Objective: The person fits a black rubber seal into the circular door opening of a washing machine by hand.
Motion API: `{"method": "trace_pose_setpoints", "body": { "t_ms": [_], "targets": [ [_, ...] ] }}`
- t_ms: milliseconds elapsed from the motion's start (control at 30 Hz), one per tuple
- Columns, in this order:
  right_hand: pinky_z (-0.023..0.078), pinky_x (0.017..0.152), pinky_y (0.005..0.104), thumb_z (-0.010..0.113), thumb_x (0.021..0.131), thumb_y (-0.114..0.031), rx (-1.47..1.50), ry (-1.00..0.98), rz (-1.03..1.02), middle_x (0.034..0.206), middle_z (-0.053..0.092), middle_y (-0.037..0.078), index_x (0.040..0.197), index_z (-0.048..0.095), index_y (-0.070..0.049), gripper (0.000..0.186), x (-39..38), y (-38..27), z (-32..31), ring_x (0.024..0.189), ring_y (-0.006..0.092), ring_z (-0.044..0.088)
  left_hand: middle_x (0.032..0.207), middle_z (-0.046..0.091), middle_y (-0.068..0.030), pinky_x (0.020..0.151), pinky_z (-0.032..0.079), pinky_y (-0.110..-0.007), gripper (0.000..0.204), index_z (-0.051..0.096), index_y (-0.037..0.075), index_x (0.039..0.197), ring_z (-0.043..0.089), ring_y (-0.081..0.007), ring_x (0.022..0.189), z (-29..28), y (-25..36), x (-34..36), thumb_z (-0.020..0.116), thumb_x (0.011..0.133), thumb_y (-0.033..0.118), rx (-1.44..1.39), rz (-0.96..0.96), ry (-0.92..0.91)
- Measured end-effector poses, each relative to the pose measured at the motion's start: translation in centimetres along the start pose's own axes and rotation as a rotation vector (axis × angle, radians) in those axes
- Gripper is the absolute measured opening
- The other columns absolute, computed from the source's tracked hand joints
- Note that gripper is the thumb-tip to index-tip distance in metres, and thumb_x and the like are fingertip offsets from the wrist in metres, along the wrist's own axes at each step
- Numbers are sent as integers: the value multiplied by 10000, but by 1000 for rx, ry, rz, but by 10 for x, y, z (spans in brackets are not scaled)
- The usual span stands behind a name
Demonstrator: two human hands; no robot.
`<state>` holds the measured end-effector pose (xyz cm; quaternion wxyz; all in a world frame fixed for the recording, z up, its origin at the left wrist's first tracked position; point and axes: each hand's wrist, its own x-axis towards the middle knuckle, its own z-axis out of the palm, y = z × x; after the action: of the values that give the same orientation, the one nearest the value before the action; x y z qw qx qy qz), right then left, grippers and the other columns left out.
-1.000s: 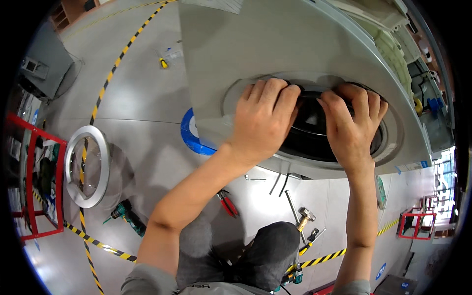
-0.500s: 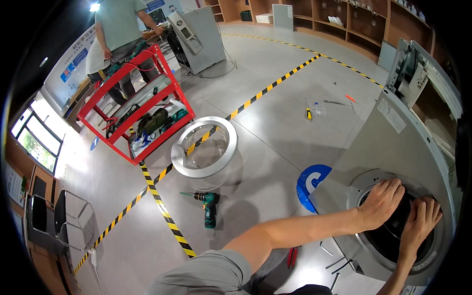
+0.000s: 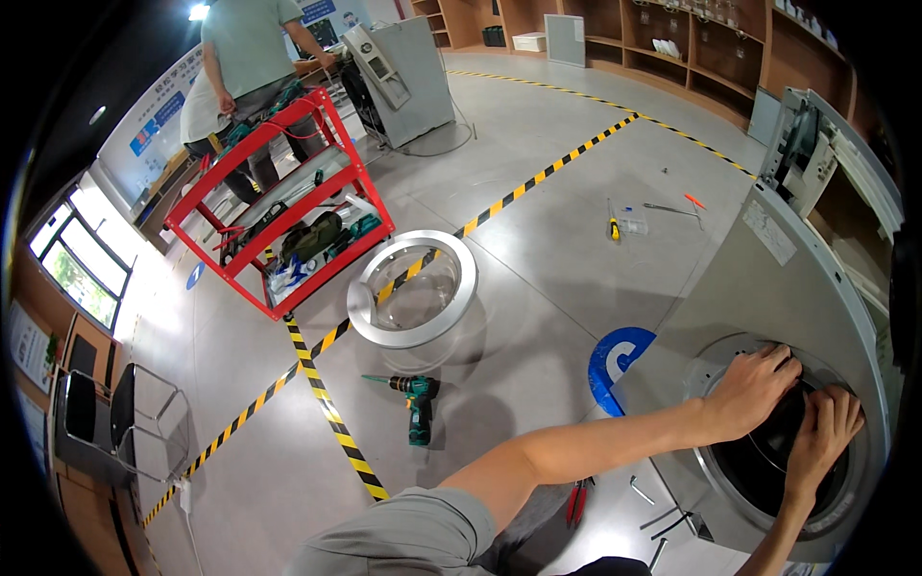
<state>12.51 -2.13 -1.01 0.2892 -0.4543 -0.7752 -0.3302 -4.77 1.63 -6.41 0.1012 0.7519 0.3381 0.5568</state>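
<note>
My left hand (image 3: 756, 386) and my right hand (image 3: 823, 432) both rest on the rim of the round door opening (image 3: 768, 470) of a grey washing machine (image 3: 788, 298) lying on its back at the lower right. The fingers of both hands curl over the dark rubber seal at the opening's upper edge. My left forearm stretches across from the lower middle. What the fingertips grip inside the rim is hidden.
A detached round glass door (image 3: 413, 288) lies on the floor, a green cordless drill (image 3: 415, 403) below it. Red pliers (image 3: 576, 501), a screwdriver (image 3: 613, 228) and small metal parts lie around. A red tool cart (image 3: 279, 206) and a standing person (image 3: 245, 67) are at the upper left.
The view has swung left and away from the machine, which moved from centre to the lower right. Both hands stay on the opening's rim.
</note>
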Motion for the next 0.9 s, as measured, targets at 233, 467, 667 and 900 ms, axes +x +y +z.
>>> {"method": "trace_pose_setpoints", "body": {
  "t_ms": [233, 467, 667, 900],
  "targets": [
    [380, 925, 444, 700, 867, -30, -5, 4, -13, 1014, 597, 78, 905, 598, -48, 111, -2, 1, 1, 1006, 292, 563, 1061, 642, -190, 681, 536, -427, 209, 590, 9, 1083, 685, -347, 919, -7, -1, 2, 595, 880, 61, 58, 44, -102],
    [381, 928, 439, 705, 865, -25, -10, 25, -37, 1007, 600, 72, 914, 599, -52, 119, -3, 5, 3, 995, 286, 564, 1047, 645, -195, 684, 525, -388, 220, 587, -23, 1046, 687, -327, 905, -12, -5, 8, 636, 848, 60, 125, 143, -190],
    [381, 927, 429, 701, 862, -13, -1, 18, -44, 999, 602, 72, 919, 600, -54, 123, -3, 6, 2, 985, 281, 564, 1064, 609, -184, 721, 523, -376, 224, 600, -21, 1031, 644, -302, 982, -9, -4, 4, 623, 853, 113, 205, 239, -151],
    [375, 918, 420, 719, 860, -35, 5, 18, -26, 987, 599, 69, 909, 611, -56, 121, 0, -1, -4, 979, 284, 563, 1120, 581, -192, 735, 538, -382, 289, 604, -24, 1053, 597, -323, 1087, -4, -1, -1, 590, 851, 183, 343, 243, -23]
  ]
}}
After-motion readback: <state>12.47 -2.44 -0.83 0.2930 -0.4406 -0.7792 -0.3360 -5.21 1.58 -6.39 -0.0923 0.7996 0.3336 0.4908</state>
